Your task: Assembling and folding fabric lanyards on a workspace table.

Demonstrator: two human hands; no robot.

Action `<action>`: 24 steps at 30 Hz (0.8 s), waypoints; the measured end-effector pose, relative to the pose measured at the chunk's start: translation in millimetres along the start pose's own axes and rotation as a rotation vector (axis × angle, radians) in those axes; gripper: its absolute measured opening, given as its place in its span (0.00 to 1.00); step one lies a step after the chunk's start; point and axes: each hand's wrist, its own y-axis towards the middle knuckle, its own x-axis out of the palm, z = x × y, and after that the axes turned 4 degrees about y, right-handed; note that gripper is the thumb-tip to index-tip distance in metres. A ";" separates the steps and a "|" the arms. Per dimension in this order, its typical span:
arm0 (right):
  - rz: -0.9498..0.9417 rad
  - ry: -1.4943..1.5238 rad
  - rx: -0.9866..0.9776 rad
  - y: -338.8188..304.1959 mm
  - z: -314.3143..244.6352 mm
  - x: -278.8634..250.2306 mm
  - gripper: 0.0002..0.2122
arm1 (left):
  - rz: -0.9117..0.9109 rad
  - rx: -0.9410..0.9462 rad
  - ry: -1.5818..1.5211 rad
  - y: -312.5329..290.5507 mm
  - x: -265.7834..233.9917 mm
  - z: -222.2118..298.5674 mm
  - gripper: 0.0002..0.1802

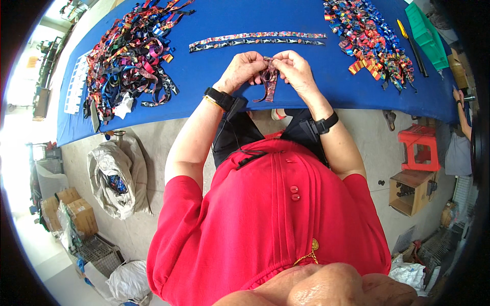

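Both my hands meet over the near edge of the blue-covered table. Between them hangs a folded patterned ribbon strap in reddish and dark colours. My left hand pinches its upper end from one side. From the other side my right hand pinches the same end between thumb and fingers. The strap's lower part dangles loose in two strands. Just beyond my hands, a pale floral strap and a black-and-white patterned strap lie stretched out side by side.
A tangled heap of straps covers the table's left, beside a white sheet. At the right lie a pile of folded straps, a yellow-and-black tool and a green tray. Below stand a sack and a red stool.
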 end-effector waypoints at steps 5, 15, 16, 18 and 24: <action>-0.040 -0.048 0.027 3.5 -0.7 -0.2 0.10 | 0.000 -0.011 0.099 -0.5 0.2 3.8 0.10; -0.102 -0.068 0.076 12.2 2.1 -6.8 0.10 | -0.048 -0.052 0.119 1.5 -2.0 7.9 0.11; -0.102 -0.067 0.079 12.9 3.7 -7.8 0.10 | -0.049 -0.055 0.118 1.1 -1.0 10.0 0.11; -0.107 -0.048 0.084 14.1 6.6 -10.3 0.10 | -0.040 -0.092 0.115 1.1 0.9 12.8 0.11; -0.102 -0.038 0.095 12.9 1.2 -9.9 0.10 | -0.082 -0.097 0.078 4.5 -7.2 6.5 0.18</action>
